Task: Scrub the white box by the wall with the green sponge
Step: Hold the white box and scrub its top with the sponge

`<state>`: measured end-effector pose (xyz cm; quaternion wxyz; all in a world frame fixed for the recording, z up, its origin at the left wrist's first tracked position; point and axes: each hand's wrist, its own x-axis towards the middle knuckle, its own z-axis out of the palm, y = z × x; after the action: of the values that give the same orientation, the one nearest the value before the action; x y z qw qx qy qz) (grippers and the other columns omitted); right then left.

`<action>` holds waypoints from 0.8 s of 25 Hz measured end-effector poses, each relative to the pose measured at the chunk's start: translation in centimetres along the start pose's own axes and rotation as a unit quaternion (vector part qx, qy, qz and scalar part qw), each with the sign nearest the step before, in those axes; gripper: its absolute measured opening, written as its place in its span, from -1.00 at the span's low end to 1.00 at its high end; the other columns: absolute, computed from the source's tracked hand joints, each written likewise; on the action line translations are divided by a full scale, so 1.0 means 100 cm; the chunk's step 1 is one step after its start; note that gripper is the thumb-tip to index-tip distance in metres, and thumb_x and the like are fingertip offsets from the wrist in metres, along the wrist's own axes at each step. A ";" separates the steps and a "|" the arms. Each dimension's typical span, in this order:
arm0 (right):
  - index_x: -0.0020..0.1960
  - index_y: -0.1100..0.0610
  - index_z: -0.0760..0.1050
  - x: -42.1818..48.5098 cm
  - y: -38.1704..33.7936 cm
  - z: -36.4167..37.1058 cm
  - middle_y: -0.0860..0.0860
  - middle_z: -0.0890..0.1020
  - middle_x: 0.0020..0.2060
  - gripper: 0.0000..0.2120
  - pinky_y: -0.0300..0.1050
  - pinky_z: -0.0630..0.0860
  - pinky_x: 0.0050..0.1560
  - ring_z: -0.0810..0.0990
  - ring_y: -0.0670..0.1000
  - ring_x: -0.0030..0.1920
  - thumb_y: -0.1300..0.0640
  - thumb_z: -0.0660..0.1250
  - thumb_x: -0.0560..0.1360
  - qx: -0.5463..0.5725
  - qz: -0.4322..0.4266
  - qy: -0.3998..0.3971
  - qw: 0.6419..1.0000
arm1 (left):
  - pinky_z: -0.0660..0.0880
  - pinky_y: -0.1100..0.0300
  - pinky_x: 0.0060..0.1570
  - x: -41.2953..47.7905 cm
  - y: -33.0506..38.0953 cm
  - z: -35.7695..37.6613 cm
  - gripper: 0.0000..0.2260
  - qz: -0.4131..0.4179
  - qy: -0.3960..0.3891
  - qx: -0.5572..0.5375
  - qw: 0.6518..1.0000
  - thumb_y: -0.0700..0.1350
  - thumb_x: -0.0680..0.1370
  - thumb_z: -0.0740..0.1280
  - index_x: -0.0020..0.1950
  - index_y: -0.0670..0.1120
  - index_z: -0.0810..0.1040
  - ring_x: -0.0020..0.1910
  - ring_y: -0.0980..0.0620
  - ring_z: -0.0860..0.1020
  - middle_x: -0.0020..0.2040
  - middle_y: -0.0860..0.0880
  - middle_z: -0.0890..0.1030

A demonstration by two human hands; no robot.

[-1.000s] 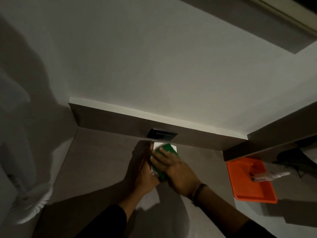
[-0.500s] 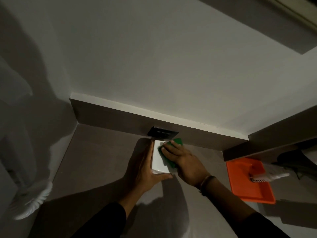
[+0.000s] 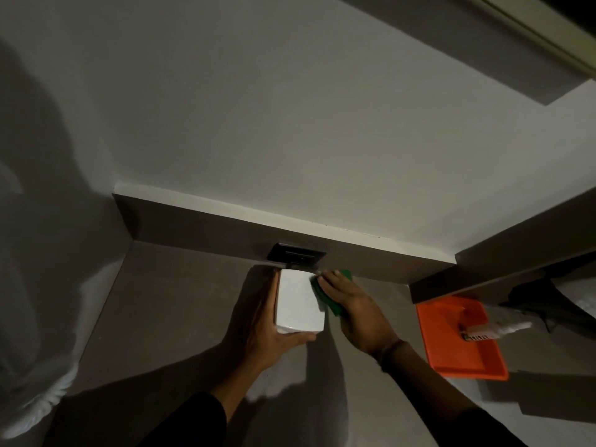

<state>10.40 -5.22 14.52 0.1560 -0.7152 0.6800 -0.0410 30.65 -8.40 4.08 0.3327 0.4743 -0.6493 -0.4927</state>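
Observation:
A white box [image 3: 298, 301] stands on the grey counter close to the back wall, just below a black wall socket [image 3: 296, 253]. My left hand [image 3: 261, 324] grips the box along its left side, thumb under its near edge. My right hand [image 3: 354, 304] presses a green sponge [image 3: 329, 301] flat against the right side of the box. Most of the sponge is hidden under my fingers; its green edges show at the far end and beside the box.
An orange tray [image 3: 464, 356] lies on the counter to the right, with a white tube [image 3: 493, 330] resting across it. A dark object [image 3: 532, 295] sits behind the tray. The counter [image 3: 167, 317] ends at a wall on the left, where a white cloth [image 3: 48, 391] hangs.
My right hand slid the sponge from the top of the box off to its right side, uncovering the white top. My left hand kept its hold on the left side.

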 end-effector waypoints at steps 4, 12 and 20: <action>0.57 0.04 0.22 0.056 -0.032 -0.001 0.05 0.26 0.57 -0.35 0.23 0.22 0.52 0.14 0.16 0.58 0.36 0.21 0.52 -0.005 -0.015 -0.008 1.000 | 0.22 0.30 0.58 0.003 0.004 -0.002 0.11 -0.012 -0.016 -0.064 0.998 0.28 0.28 0.69 0.67 0.29 0.09 0.57 0.42 0.19 0.66 0.26 0.23; 0.60 -0.12 0.06 -0.048 -0.019 0.006 -0.11 0.08 0.62 -0.20 0.14 0.08 0.57 -0.05 0.01 0.62 0.36 0.20 0.48 -0.046 -0.097 -0.029 0.994 | 0.55 -0.07 0.42 0.003 -0.022 0.005 0.05 -0.049 -0.047 -0.043 0.997 0.35 0.22 0.69 0.58 0.44 0.19 0.45 0.07 0.54 0.49 0.05 0.54; 0.59 -0.02 0.14 0.027 -0.060 0.009 0.00 0.18 0.60 -0.32 0.22 0.12 0.56 0.04 0.13 0.60 0.12 0.30 0.53 -0.065 -0.095 -0.047 0.992 | 0.34 0.04 0.57 -0.003 -0.012 0.007 0.04 -0.074 -0.024 -0.037 0.996 0.14 0.29 0.70 0.65 0.04 0.26 0.56 0.06 0.37 0.62 -0.04 0.40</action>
<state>16.63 -7.59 14.89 0.1364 -0.7865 0.6018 0.0227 30.47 -7.92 2.77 0.2973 0.4963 -0.6015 -0.5509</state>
